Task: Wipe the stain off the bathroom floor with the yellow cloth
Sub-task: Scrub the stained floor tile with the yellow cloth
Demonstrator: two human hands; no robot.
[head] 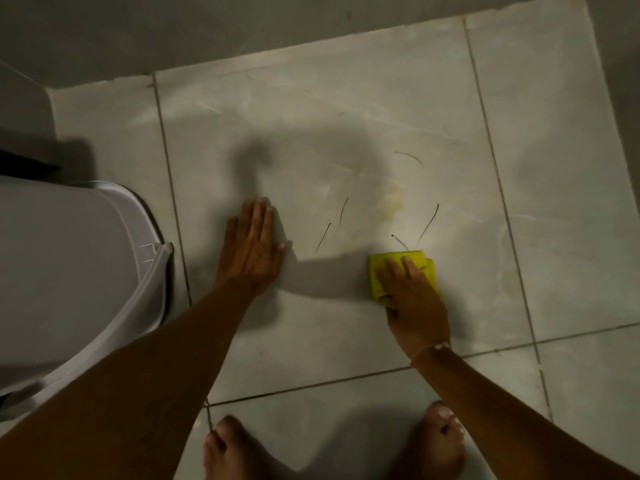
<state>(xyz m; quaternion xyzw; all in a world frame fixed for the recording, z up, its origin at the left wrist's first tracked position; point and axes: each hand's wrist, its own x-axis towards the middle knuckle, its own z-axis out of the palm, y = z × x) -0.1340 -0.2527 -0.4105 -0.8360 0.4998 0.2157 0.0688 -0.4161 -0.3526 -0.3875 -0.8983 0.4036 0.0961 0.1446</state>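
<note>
Right hand (414, 294) pressed flat on the folded yellow cloth (403, 273), fingers spread over it, thumb tucked at its near edge. Cloth sits on the floor tile (346, 109) just short of the yellowish stain (391, 202). Left hand (252, 244) empty, palm flat on the tile, left of the stain. Hairs (428, 223) lie around the stain. White toilet (69, 271) far left of the stain.

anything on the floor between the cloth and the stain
No solid object. The right hand presses the yellow cloth just short of the stain; only a few thin hairs lie between.
</note>
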